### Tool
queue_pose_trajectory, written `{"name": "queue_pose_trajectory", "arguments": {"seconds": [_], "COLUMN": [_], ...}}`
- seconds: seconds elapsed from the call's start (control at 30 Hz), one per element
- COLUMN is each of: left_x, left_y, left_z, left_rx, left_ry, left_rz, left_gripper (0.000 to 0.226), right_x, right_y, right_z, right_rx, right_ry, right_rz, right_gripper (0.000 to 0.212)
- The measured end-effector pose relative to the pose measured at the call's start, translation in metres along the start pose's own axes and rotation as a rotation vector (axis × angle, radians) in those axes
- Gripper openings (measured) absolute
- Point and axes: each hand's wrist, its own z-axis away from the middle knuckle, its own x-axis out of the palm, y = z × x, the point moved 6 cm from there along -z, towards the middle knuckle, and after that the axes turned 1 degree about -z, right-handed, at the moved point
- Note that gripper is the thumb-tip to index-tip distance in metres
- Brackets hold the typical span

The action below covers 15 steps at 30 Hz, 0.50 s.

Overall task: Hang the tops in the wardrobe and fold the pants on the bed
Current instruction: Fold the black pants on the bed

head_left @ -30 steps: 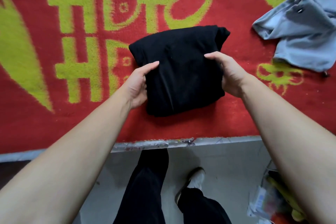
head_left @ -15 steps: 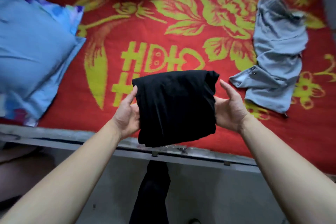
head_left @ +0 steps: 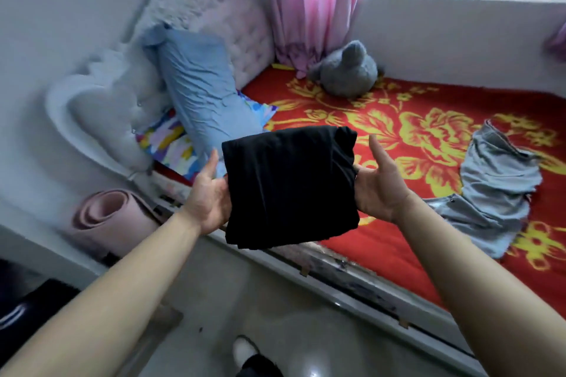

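Now we cradle the soft, light pants [head_left: 288,187] mid-frame, left hand [head_left: 208,193] and right hand [head_left: 379,187] open-palmed beneath their sides, lest folds slump.

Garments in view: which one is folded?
The black pants, held between left hand and right hand; the grey garment lies crumpled on the red blanket.
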Motion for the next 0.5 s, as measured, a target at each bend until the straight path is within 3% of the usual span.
{"name": "queue_pose_trajectory", "arguments": {"seconds": [0.3,0.5], "left_x": [-0.066,-0.142], "left_y": [0.126,0.18], "left_z": [0.196,0.358], "left_rx": [0.357,0.585], "left_ry": [0.142,0.285], "left_rz": [-0.009,0.008], "left_gripper": [0.09,0.087], "right_x": [0.225,0.396], "right_y": [0.012,0.072], "right_z": [-0.025,-0.045], "right_rx": [0.017,0.02], "right_ry": [-0.265,-0.429], "right_rz": [0.178,0.256], "right_gripper": [0.094,0.093]}}
